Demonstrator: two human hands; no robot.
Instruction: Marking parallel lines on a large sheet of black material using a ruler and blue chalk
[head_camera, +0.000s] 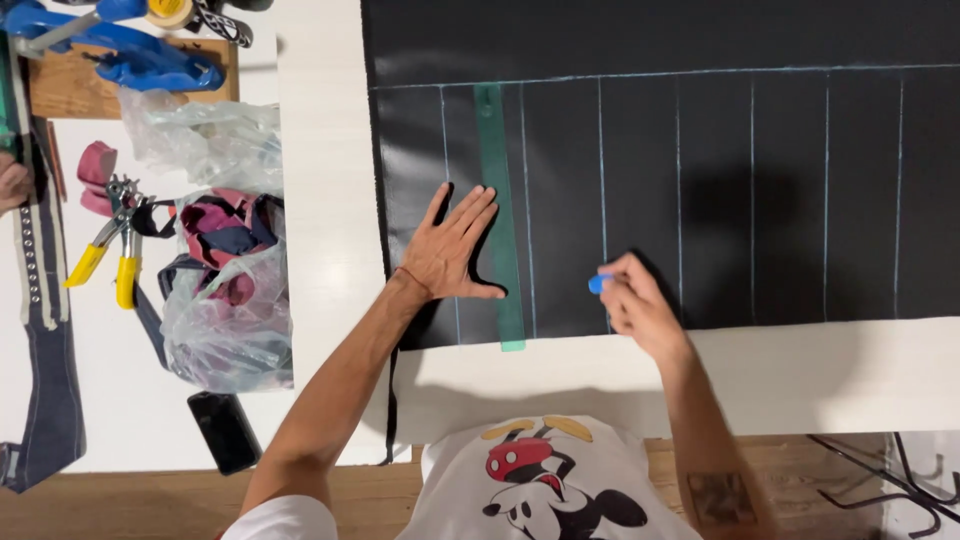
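1. Near edge of the desk (330, 150): white top. A black phone (225, 432) lies flat by the near left corner, well apart from both hands.
2. Black fabric (700, 190) is spread over the right and far part of the desk; its near edge runs parallel to the desk's near edge, with a strip of white top between them. Pale chalk lines (752, 190) run near-to-far across it, and one line crosses them towards the far edge.
3. Right hand (635, 300): fingers closed round a small blue piece of chalk (596, 284), tip on the fabric just above its near edge, at one of the chalk lines.
4. Left hand (450, 255): open, palm down, fingers spread flat on the fabric near its left edge. The thumb touches a green ruler (497, 200).
5. The ruler lies near-to-far on the fabric; its near end pokes just past the fabric's near edge.
6. Left side of the desk: a clear plastic bag (225, 330) with dark red and navy straps, and yellow-handled punch pliers (110, 245) just beside it.
7. Far left corner: a wooden board (60, 90) carrying a blue hand tool (140, 65).
8. Left edge: a studded denim strap (45, 330) hangs down; another person's hand (12, 185) is partly visible.
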